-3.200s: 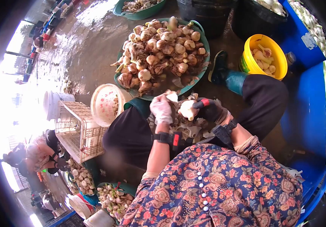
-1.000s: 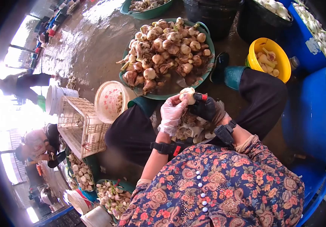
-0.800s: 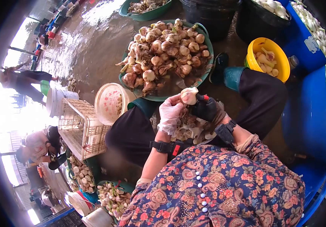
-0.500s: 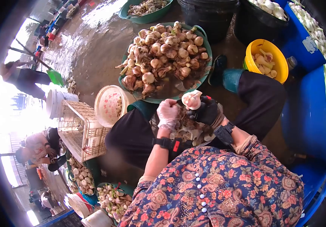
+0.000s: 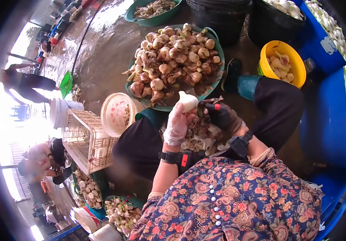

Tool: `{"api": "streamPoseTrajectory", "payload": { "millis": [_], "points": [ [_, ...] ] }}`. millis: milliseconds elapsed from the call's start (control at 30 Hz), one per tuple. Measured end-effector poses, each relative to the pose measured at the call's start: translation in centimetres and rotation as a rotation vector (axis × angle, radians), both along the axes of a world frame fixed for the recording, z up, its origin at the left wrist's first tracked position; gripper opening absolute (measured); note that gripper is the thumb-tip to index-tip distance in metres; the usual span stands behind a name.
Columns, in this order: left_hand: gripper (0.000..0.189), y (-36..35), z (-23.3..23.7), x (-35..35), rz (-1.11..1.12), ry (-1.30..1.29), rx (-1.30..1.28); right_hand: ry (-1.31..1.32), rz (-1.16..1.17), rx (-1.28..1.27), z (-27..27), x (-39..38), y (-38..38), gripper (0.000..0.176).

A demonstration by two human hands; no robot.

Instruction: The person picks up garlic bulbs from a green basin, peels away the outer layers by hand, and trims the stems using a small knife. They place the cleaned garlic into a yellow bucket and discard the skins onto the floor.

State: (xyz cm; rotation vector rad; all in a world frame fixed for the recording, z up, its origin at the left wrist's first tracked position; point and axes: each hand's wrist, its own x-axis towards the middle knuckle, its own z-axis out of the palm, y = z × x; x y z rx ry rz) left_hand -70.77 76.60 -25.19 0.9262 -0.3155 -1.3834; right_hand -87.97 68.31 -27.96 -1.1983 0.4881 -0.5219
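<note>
My left hand [image 5: 177, 125], in a clear plastic glove, grips a smooth white garlic bulb [image 5: 187, 101] with its stub pointing up. Close beside it on the right, my right hand [image 5: 224, 117] wears a black glove with a red tag. Its fingers are curled around brownish garlic skin [image 5: 214, 100], partly hidden. Loose papery peelings [image 5: 205, 138] lie in my lap below both hands. Just beyond the hands stands a wide green tub [image 5: 220, 48] heaped with unpeeled garlic bulbs [image 5: 173, 60].
A yellow bucket [image 5: 264, 60] holding garlic stands by my right boot. Blue crates [image 5: 321, 116] line the right side. To the left are a white bucket [image 5: 105, 110] and a plastic crate [image 5: 88, 150]. Two people [image 5: 30, 82] are at the far left, one near a green shovel [image 5: 66, 83].
The garlic bulb has passed from my right hand to my left and now looks white and bare. My left hand has turned upward. The green shovel in the background has shifted.
</note>
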Motion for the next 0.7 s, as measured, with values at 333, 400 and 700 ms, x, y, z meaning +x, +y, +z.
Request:
{"api": "streamPoseTrajectory", "payload": {
  "millis": [333, 400, 700],
  "points": [
    [0.056, -0.8, 0.2, -0.8, -0.003, -0.648, -0.03, 0.135, 0.063, 0.439, 4.1, -0.2, -0.4, 0.045],
    [0.05, -0.4, 0.0, -1.1, -0.099, -0.582, -0.003, -0.044, 0.08, 0.139, 2.8, 0.6, -0.2, 0.034],
    [0.058, -7.3, -0.6, 10.8, 0.196, -1.33, 0.522, -0.736, -0.162, 0.877, 3.6, -3.2, -4.6, 0.052]
  ]
}}
